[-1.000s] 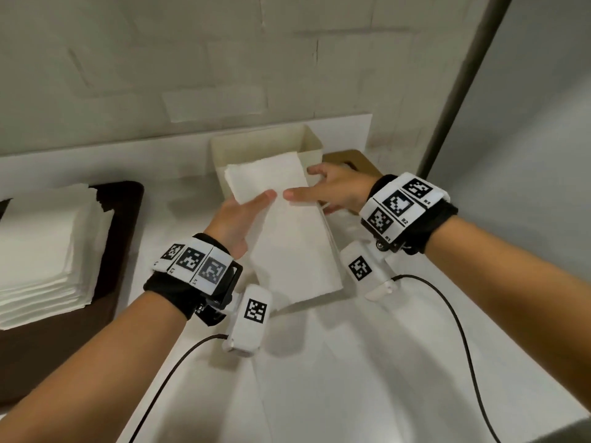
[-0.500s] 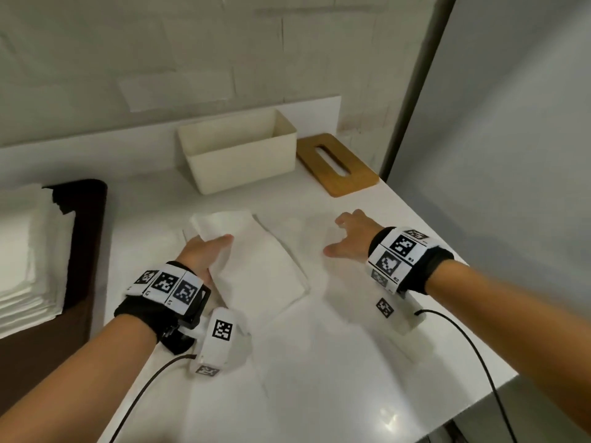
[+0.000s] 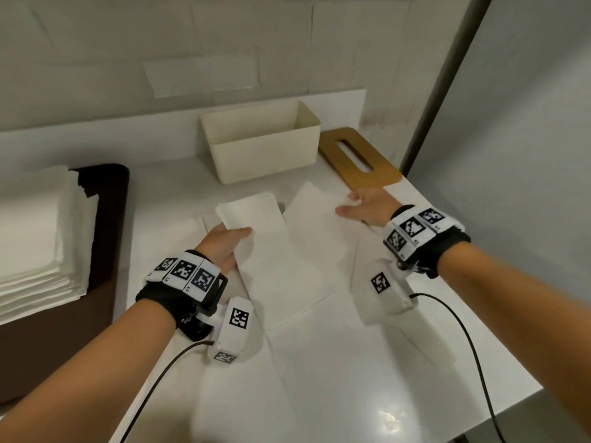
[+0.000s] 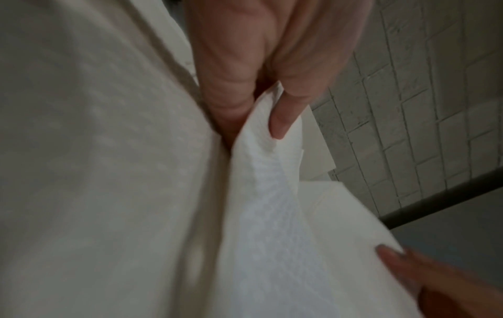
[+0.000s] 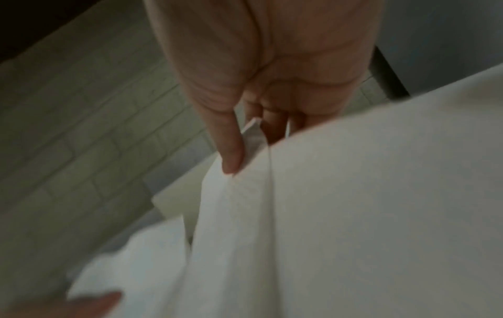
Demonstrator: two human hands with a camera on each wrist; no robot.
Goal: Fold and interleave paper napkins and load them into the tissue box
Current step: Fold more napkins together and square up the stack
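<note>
My left hand [image 3: 228, 244] holds a folded white napkin bundle [image 3: 256, 225] at its near-left edge, just above the white table; in the left wrist view its fingers [image 4: 277, 127] pinch the paper [image 4: 272, 215]. To the right, my right hand [image 3: 361, 207] pinches the far corner of a loose napkin [image 3: 315, 215] and lifts that side off the table; the right wrist view shows a finger [image 5: 231, 157] pressed on that sheet [image 5: 354, 215]. The open cream tissue box [image 3: 262, 148] stands empty behind both hands. Its wooden slotted lid [image 3: 358, 158] lies to the box's right.
A tall stack of flat white napkins [image 3: 35, 231] sits on a dark brown tray [image 3: 105, 251] at the left. A brick wall runs behind the box. The table's right edge [image 3: 499, 334] falls off close to my right forearm. Cables trail from both wrist cameras.
The napkin bundle came down from in front of the box to the table in my left hand. My right hand let go of it, moved right and took hold of the loose napkin.
</note>
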